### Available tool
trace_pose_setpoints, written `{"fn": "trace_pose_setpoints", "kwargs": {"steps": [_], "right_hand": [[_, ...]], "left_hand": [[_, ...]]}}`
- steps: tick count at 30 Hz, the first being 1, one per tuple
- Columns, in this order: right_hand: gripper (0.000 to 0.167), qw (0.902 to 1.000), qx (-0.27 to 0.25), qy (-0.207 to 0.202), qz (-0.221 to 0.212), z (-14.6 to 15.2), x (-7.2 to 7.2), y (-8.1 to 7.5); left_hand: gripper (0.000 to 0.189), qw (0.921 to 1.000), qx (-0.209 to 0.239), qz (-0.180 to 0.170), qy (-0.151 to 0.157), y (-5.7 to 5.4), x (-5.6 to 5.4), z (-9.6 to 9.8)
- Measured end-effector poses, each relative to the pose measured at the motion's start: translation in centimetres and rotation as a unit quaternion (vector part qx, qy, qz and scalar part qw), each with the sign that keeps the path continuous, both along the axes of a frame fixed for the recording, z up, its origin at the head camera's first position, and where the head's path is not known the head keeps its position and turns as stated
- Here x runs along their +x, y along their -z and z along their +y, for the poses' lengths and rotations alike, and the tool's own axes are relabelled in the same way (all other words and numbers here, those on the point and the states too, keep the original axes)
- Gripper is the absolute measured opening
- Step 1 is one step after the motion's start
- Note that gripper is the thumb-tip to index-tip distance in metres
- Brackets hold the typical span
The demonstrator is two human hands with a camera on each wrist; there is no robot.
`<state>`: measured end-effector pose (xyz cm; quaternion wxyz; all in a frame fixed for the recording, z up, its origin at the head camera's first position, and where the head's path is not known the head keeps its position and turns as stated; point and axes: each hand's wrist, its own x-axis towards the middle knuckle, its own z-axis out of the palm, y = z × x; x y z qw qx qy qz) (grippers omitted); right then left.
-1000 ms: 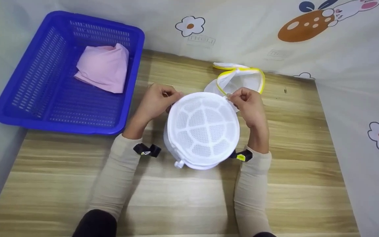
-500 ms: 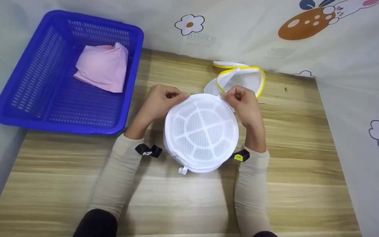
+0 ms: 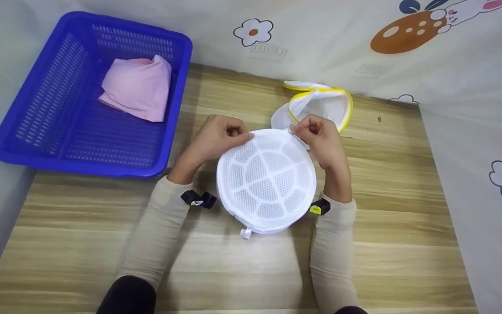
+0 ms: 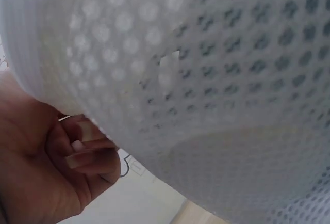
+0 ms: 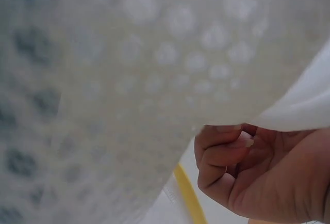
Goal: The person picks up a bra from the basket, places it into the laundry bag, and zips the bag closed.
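Note:
Between both hands in the head view is a round white mesh laundry bag (image 3: 268,181), its flat top tilted toward me. My left hand (image 3: 222,137) pinches the rim at the upper left with thumb and curled fingers. At the upper right my right hand (image 3: 320,137) pinches the rim near the zipper; whether it holds the zipper pull is too small to tell. A white tab (image 3: 245,233) hangs from the bag's near edge. In the left wrist view the mesh (image 4: 232,53) covers the fingertips. The right wrist view shows curled fingers (image 5: 221,157) below the bag's edge.
A blue plastic basket (image 3: 179,109) stands at the left with a folded pink cloth (image 3: 140,89) inside. Behind the right hand lies a white mesh bag with yellow trim (image 3: 349,107). A printed curtain (image 3: 320,43) borders the wooden table (image 3: 390,226) at the back.
The laundry bag has come slightly nearer and turned a little, its tab shifting right and toward me. My left hand has slid along the rim to the right; the right hand has moved slightly left.

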<state>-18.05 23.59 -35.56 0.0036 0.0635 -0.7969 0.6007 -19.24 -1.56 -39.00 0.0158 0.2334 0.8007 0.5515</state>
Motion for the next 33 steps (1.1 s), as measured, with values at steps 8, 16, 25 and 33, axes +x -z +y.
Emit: {"fn": "trace_pose_setpoints", "kwargs": {"steps": [8, 16, 25, 33], "right_hand": [[0.02, 0.9999, -0.012, 0.008, -0.001, 0.35, 0.02, 0.08], [0.02, 0.9999, -0.005, 0.014, -0.003, 0.61, 0.04, -0.03], [0.017, 0.9997, 0.011, 0.02, -0.007, 0.92, 0.07, -0.11], [0.017, 0.9999, 0.001, 0.016, -0.001, 0.94, 0.07, -0.04]], "left_hand": [[0.017, 0.9996, -0.001, 0.023, -0.017, -0.06, -0.11, 0.1], [0.016, 0.9994, -0.001, 0.025, -0.025, -0.15, -0.15, -0.07], [0.017, 0.9991, 0.0, 0.027, -0.032, -0.1, -0.25, -0.33], [0.017, 0.9985, 0.007, 0.043, -0.033, 0.05, -0.3, -0.39]]}}
